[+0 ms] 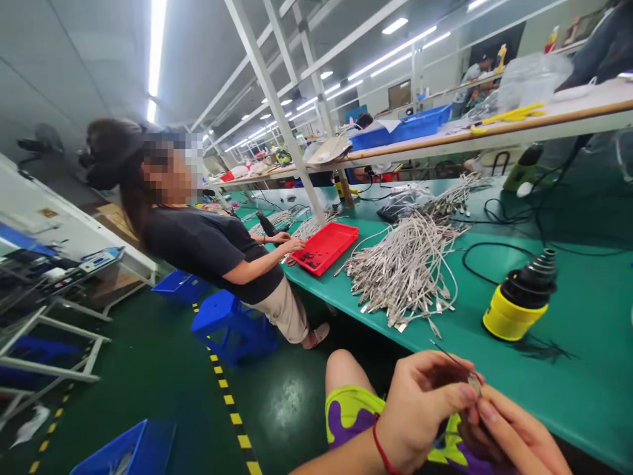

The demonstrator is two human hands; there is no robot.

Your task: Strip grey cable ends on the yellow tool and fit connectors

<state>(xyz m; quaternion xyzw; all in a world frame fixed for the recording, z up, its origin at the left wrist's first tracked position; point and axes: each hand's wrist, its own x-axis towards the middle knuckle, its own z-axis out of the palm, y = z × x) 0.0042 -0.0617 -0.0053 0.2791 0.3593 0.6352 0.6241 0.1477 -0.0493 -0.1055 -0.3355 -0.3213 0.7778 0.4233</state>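
My left hand (420,412), with a red string around its wrist, and my right hand (517,435) meet low at the right of the view. Between their fingertips they pinch a thin wire (457,364) with a small metal end (473,381). Part of the wire is hidden by my fingers. Just beyond my hands lies the front edge of a green workbench (558,389). A large heap of pale cables with metal connectors (405,274) lies on it, well beyond my hands.
A yellow and black ribbed device (521,300) stands on the bench among black cords. A red tray (324,247) lies farther along, where a seated co-worker (208,254) reaches it. Blue stools (232,326) stand on the floor. A shelf (494,132) above carries a blue crate and yellow-handled tool.
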